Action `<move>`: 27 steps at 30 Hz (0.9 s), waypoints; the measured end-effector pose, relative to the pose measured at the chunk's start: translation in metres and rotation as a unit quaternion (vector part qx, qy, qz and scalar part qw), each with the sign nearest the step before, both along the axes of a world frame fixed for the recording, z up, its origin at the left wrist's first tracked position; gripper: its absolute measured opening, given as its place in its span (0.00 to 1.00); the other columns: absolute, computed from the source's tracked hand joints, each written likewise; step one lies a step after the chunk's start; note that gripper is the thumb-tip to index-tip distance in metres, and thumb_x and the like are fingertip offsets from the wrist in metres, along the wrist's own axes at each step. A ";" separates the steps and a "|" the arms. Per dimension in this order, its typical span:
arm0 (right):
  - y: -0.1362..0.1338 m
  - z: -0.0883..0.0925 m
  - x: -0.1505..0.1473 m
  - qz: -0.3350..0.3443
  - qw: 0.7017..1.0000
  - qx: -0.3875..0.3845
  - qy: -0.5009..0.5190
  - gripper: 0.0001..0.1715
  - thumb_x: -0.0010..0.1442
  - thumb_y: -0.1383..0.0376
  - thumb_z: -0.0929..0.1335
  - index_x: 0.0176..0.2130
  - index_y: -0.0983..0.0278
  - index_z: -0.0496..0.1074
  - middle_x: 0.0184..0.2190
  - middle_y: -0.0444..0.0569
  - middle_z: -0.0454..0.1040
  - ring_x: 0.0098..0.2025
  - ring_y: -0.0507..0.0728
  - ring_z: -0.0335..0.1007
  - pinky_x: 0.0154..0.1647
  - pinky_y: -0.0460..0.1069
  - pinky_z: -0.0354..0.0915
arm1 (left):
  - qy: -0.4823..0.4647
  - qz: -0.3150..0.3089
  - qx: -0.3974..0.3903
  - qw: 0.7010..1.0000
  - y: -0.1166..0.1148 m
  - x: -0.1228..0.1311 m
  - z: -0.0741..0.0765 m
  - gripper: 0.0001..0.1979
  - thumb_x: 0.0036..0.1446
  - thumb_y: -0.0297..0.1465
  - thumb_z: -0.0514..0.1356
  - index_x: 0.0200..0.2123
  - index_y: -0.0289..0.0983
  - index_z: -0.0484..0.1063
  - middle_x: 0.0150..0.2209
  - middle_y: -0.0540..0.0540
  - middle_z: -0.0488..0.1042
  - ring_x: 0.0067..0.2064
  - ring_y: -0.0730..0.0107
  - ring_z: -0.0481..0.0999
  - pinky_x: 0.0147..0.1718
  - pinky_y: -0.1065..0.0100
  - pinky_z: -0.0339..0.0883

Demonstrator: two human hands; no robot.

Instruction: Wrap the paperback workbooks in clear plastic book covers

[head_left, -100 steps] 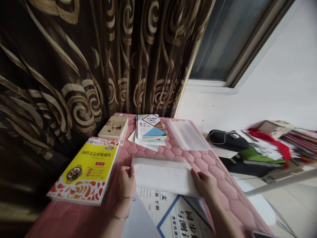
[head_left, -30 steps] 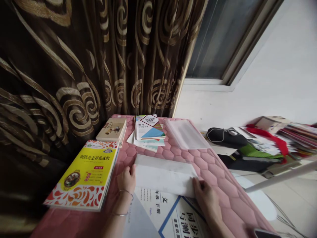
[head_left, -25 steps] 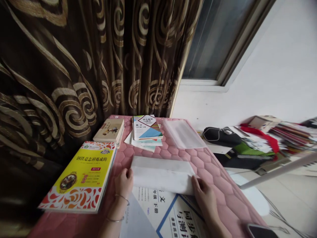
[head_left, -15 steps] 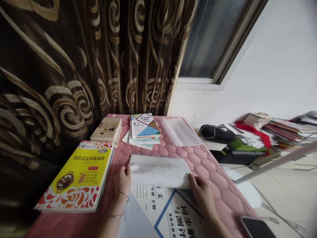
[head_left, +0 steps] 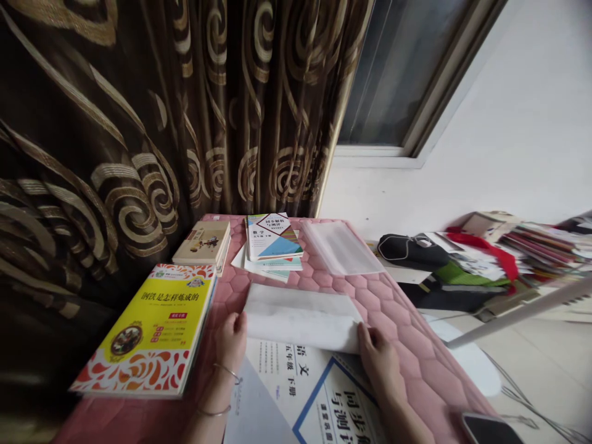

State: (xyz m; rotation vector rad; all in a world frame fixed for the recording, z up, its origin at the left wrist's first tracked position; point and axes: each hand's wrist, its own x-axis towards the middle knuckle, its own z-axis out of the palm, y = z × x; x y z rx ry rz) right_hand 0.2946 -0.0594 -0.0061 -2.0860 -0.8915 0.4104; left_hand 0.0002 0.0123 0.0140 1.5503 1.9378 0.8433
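A white and blue workbook point(head_left: 319, 394) lies on the pink quilted table point(head_left: 393, 302) right in front of me. A translucent plastic cover sheet point(head_left: 300, 319) is folded over its top edge. My left hand point(head_left: 230, 341) pinches the left end of that sheet, with bracelets on the wrist. My right hand point(head_left: 377, 356) grips the sheet's right end, fingers curled on its corner. Both hands rest on the book.
A yellow book point(head_left: 150, 330) lies left of my hands, with a tan book point(head_left: 203, 242) and a stack of workbooks point(head_left: 272, 243) behind. Another clear plastic cover point(head_left: 342, 248) lies at the back. A phone point(head_left: 490, 428) sits near right. Cluttered shelves point(head_left: 485, 271) stand right; a curtain point(head_left: 139, 123) hangs behind.
The plastic sheet has slid slightly further down over the workbook's top edge. Both hands keep their hold at its ends. The camera shifted a little.
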 end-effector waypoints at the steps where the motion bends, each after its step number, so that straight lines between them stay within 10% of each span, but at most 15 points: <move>1: -0.001 -0.001 0.001 0.002 1.000 0.004 0.003 0.27 0.55 0.43 0.57 0.27 0.61 0.68 0.26 0.53 0.76 0.31 0.62 0.73 0.30 0.51 0.63 | 0.002 0.006 0.008 1.000 0.000 0.001 -0.001 0.15 0.60 0.34 0.54 0.21 0.39 0.67 0.24 0.47 0.76 0.26 0.69 0.70 0.27 0.70 0.52; 27: 0.013 -0.009 0.005 0.003 0.998 -0.051 -0.049 0.22 0.56 0.47 0.57 0.26 0.59 0.66 0.26 0.54 0.75 0.32 0.63 0.72 0.31 0.51 0.61 | 0.085 0.030 -0.009 0.996 0.006 0.007 -0.004 0.15 0.64 0.36 0.53 0.27 0.38 0.71 0.30 0.43 0.79 0.32 0.66 0.75 0.30 0.70 0.53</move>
